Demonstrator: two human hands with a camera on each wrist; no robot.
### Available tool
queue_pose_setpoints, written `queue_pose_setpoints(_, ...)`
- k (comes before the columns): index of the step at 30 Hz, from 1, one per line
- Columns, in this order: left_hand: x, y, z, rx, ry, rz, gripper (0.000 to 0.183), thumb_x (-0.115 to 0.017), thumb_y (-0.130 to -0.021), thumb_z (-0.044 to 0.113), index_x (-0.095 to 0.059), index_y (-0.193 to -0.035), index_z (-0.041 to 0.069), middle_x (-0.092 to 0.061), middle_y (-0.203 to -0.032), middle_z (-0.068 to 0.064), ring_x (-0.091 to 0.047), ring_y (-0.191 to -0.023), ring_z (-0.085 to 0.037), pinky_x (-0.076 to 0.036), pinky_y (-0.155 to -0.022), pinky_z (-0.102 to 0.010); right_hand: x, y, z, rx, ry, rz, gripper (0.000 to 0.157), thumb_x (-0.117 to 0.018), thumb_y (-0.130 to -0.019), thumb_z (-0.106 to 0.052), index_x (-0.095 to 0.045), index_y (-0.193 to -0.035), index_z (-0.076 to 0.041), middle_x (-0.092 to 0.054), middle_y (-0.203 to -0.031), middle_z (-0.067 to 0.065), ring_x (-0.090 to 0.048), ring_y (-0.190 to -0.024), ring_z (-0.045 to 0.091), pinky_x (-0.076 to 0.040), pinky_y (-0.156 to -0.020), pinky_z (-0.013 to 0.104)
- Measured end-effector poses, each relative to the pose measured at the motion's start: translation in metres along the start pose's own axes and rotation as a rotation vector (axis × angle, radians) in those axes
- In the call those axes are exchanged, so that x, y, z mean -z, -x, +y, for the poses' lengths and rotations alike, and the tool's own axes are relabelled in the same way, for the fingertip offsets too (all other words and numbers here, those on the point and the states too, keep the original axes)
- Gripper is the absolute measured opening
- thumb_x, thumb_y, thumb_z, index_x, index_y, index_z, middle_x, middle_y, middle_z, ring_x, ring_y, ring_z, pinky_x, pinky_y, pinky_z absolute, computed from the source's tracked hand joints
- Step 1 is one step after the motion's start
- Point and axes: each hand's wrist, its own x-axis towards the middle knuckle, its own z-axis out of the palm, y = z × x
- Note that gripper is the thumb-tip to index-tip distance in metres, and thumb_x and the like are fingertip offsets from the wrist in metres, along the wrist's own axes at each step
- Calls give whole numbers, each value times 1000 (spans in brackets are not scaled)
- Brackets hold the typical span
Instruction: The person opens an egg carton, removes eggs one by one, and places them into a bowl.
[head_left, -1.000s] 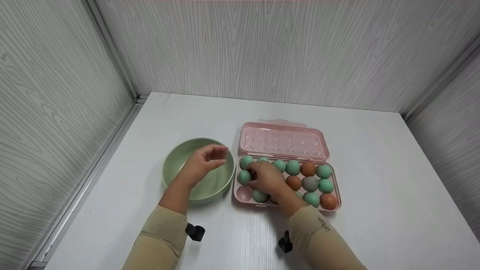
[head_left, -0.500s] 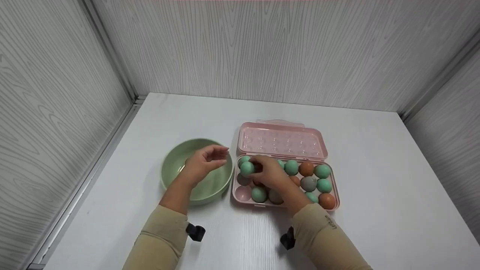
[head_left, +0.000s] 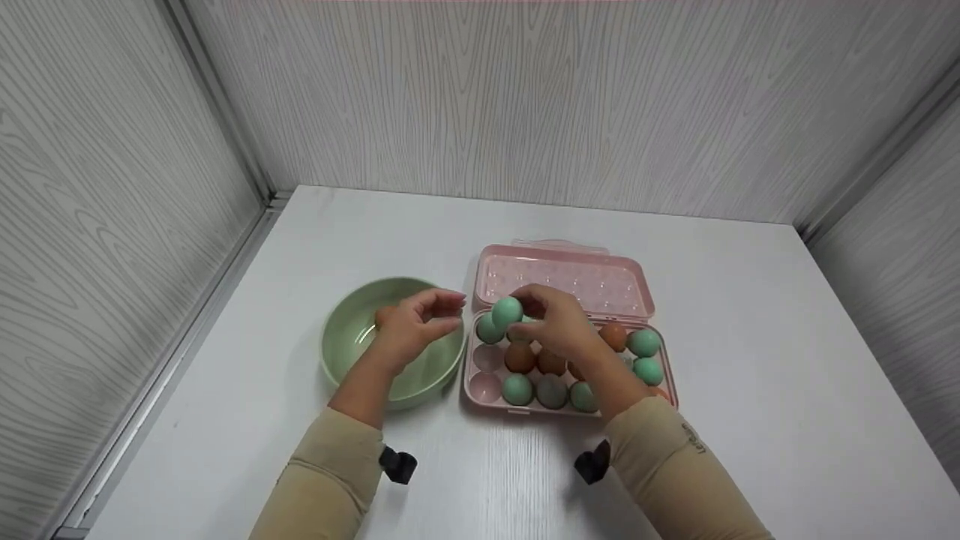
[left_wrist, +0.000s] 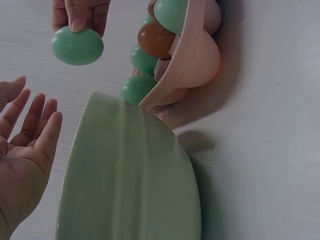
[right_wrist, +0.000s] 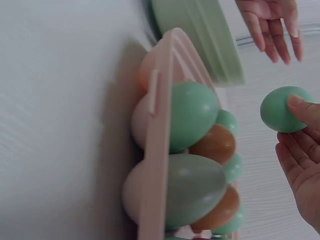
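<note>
Brown egg [head_left: 385,314] in bowl [head_left: 421,371], head view only

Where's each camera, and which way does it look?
On the head, facing forward and down at the round green bowl, rectangular pink plastic egg box; left grip, right grip and tan sleeves show.
On the left wrist, facing the bowl and box; both grips show.
On the right wrist, facing along the box; both grips show.
Both wrist views share the smooth green egg the right grip holds.
</note>
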Motion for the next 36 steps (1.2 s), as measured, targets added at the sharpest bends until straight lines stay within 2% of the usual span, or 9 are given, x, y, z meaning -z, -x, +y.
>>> queue_pose_setpoints(4,-4,-1,2,-1,-14,12,35,-66,-82,6,-58,-116,4,-56,-118,-16,-54,-109,-20,-46,-90,-27,7,3,-9,3,5,-4,37,-75,-75,-24,-60,-109,-26,-60,-104,-9,-57,-100,9,-46,-91,31)
queue_pose_setpoints(9,-8,-4,3,-15,5,-13,37,-68,-81,6,-58,-116,2,-57,-117,-15,-53,-111,-22,-45,-91,-28,10,4,-17,45,-8,-25,37,-75,-76,-25,-60,-110,-24,-61,-104,-8,-58,-98,9,-47,-89,28)
queue_pose_setpoints(18,-16,-4,8,-47,9,-73,41,-72,-79,18,-58,-117,11,-58,-116,-5,-52,-113,-18,-44,-93,-32,7,6,-29,111,-35,-81,35,-75,-76,-20,-61,-108,-23,-62,-102,-8,-59,-97,9,-48,-87,29)
queue_pose_setpoints(25,-21,-3,11,-76,-16,-91,45,-75,-76,24,-58,-116,14,-57,-114,-3,-52,-110,-18,-40,-98,-38,1,7,-30,128,-78,-94,37,-76,-75,-22,-62,-109,-22,-62,-103,-7,-58,-98,11,-47,-90,36)
queue_pose_setpoints(33,-22,-4,14,-43,-14,-85,47,-75,-76,17,-56,-119,12,-54,-117,-5,-52,-110,-20,-41,-96,-40,-3,7,-32,120,-98,-64,37,-76,-74,-21,-63,-109,-19,-63,-102,-6,-58,-97,11,-47,-90,34)
queue_pose_setpoints(36,-21,1,22,-46,-13,-93,47,-73,-78,12,-55,-121,7,-54,-118,-8,-52,-111,-22,-40,-98,-41,-4,6,-33,119,-115,-70,37,-76,-75,-20,-62,-110,-17,-63,-104,-4,-59,-99,12,-47,-90,34)
